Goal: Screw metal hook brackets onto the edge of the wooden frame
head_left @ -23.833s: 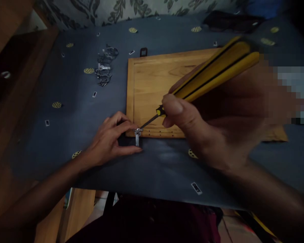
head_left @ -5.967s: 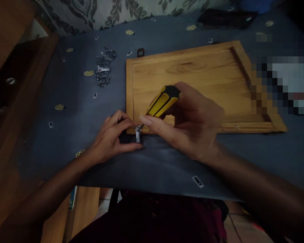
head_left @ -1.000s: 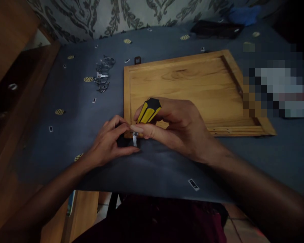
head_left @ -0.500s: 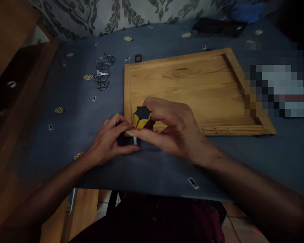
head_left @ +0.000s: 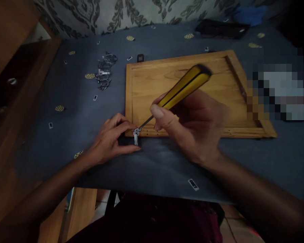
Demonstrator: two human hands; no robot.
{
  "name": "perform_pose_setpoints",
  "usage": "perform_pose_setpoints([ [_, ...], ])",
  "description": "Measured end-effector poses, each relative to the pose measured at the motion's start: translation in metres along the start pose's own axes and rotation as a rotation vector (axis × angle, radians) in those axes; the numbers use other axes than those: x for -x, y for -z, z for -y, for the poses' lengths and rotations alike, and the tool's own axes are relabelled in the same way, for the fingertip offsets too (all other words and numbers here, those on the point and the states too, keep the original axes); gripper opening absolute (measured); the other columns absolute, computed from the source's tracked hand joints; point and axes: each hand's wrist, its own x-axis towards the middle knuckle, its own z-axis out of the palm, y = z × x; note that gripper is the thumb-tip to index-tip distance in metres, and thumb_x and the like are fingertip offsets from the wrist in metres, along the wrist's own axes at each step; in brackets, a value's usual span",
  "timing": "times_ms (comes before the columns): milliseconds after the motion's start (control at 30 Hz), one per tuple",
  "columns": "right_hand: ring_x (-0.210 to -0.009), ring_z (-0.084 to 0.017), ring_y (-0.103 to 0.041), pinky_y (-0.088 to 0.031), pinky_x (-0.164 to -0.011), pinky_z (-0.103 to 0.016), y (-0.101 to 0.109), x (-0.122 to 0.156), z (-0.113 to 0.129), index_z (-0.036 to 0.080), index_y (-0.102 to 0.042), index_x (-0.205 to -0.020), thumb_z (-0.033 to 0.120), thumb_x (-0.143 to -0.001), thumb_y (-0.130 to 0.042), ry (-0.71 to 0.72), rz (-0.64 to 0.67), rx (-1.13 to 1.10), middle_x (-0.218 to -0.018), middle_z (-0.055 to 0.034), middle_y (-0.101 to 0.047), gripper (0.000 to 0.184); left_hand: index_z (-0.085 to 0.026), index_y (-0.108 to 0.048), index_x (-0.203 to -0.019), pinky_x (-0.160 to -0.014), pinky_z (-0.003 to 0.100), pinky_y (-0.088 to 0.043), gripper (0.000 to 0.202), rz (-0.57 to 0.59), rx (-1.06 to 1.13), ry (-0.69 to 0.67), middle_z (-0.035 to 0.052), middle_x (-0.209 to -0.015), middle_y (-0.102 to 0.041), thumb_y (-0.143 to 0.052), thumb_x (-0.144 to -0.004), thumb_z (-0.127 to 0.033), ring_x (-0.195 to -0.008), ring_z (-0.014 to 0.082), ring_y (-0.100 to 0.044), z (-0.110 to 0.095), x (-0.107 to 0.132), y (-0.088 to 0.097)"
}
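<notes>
Below a patterned wall (head_left: pixel 106 15), the blue-grey tabletop (head_left: pixel 162 172) carries a framed wooden panel (head_left: pixel 152 84), with loose metal hooks (head_left: pixel 104 72) to its left. You seem to be partway through working a screw on the metal bracket (head_left: pixel 136 138) at the panel's near left corner: your left hand (head_left: pixel 108 136) pinches it, and your right hand (head_left: pixel 195 126) is closed around the screwdriver (head_left: pixel 183 87). The next move calls for steady pressure and a well-seated tip. Half a second ago the handle stood nearly end-on; now it leans far and right, baring the shaft
</notes>
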Motion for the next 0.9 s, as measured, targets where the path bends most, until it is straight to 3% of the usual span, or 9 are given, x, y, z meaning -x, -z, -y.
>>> perform_pose_setpoints([
  [300, -0.064, -0.02, -0.064, -0.052, -0.061, -0.039, 0.0, 0.002, -0.01, 0.029, -0.055, -0.072, 0.066, -0.092, -0.076, 0.022, 0.106, 0.13, -0.08, -0.0008, -0.069, 0.047, -0.026, -0.073, -0.123, -0.096, 0.045, -0.052, 0.044, 0.004, 0.021, 0.008, 0.0064, -0.114, -0.064, -0.087, -0.087, -0.048, -0.11, 0.0283, -0.063, -0.001, 0.0, 0.0],
  [433, -0.062, -0.02, -0.061, -0.052, -0.06, -0.04, -0.002, 0.0, -0.013, 0.029, -0.055, -0.072, 0.059, -0.097, -0.073, 0.118, 0.11, 0.146, -0.07, -0.0012, -0.064, 0.043, -0.025, -0.073, -0.124, -0.09, 0.043, -0.052, 0.046, 0.007, -0.004, -0.009, 0.0058, -0.113, -0.064, -0.086, -0.088, -0.052, -0.106, 0.0268, -0.063, -0.001, 0.0, 0.001],
  [600, -0.063, -0.022, -0.063, -0.056, -0.062, -0.042, -0.005, 0.002, -0.017, 0.03, -0.062, -0.075, 0.053, -0.098, -0.073, 0.13, 0.109, 0.182, -0.068, -0.0001, -0.065, 0.035, -0.024, -0.072, -0.125, -0.087, 0.039, -0.05, 0.045, -0.013, 0.003, -0.046, 0.005, -0.111, -0.063, -0.085, -0.089, -0.048, -0.103, 0.0249, -0.063, -0.001, 0.0, 0.001],
  [900, -0.064, -0.016, -0.064, -0.054, -0.059, -0.031, -0.004, -0.002, -0.019, 0.025, -0.059, -0.078, 0.044, -0.102, -0.072, 0.349, 0.123, 0.273, -0.074, 0.0011, -0.066, 0.033, -0.023, -0.073, -0.122, -0.082, 0.036, -0.048, 0.043, -0.037, -0.058, -0.087, 0.0038, -0.108, -0.065, -0.086, -0.089, -0.047, -0.1, 0.0231, -0.063, 0.0, 0.0, 0.0],
])
